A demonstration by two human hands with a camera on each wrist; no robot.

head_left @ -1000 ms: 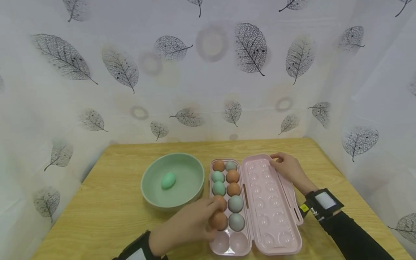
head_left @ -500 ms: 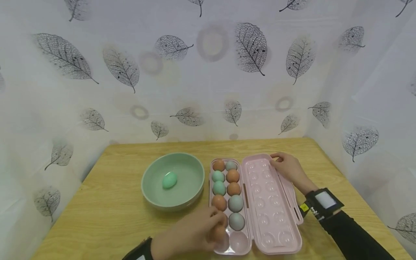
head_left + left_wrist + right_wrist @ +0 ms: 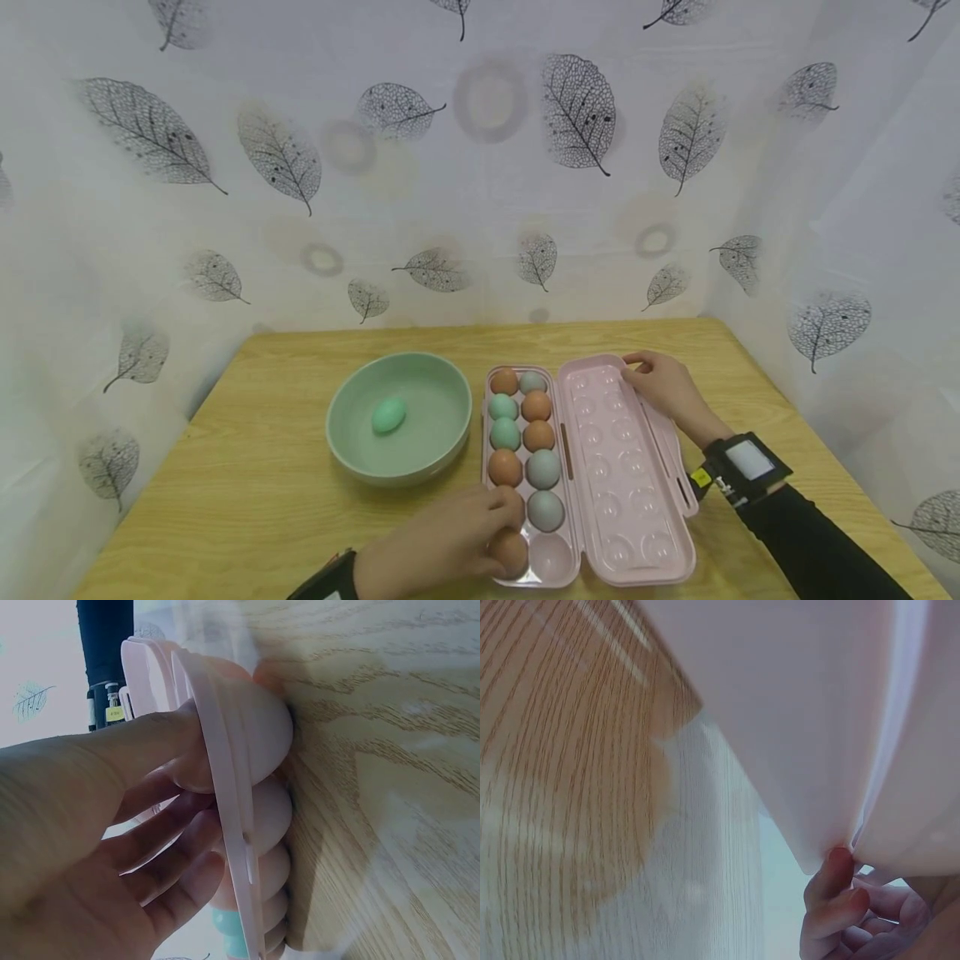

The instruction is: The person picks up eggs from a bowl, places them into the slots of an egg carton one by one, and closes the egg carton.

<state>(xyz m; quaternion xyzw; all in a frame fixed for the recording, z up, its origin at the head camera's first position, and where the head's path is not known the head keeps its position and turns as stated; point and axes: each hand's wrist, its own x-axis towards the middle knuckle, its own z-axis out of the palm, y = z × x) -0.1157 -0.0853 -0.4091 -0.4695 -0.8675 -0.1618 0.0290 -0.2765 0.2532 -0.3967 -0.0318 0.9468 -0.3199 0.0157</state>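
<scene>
My left hand (image 3: 442, 533) pinches a brown egg (image 3: 509, 554) at the nearest left cup of the pink egg carton (image 3: 551, 560). In the left wrist view, thumb and fingers (image 3: 199, 877) reach over the carton's rim, and that egg (image 3: 193, 771) sits low behind it. Another brown egg (image 3: 512, 503) lies just beyond, partly under the fingers. Brown, green and grey-blue eggs fill the farther cups. At the far right corner, my right hand (image 3: 663, 387) grips the edge of the carton's open lid (image 3: 618, 500), also seen in the right wrist view.
A pale green bowl (image 3: 337, 442) stands left of the carton, with one green egg (image 3: 389, 414) inside. The nearest right cup (image 3: 551, 557) holds no egg. A leaf-print curtain (image 3: 487, 208) surrounds the wooden table (image 3: 225, 500) at the back and sides.
My left hand has moved the brown egg toward me and down into the nearest left cup. My right hand stays at the lid's corner.
</scene>
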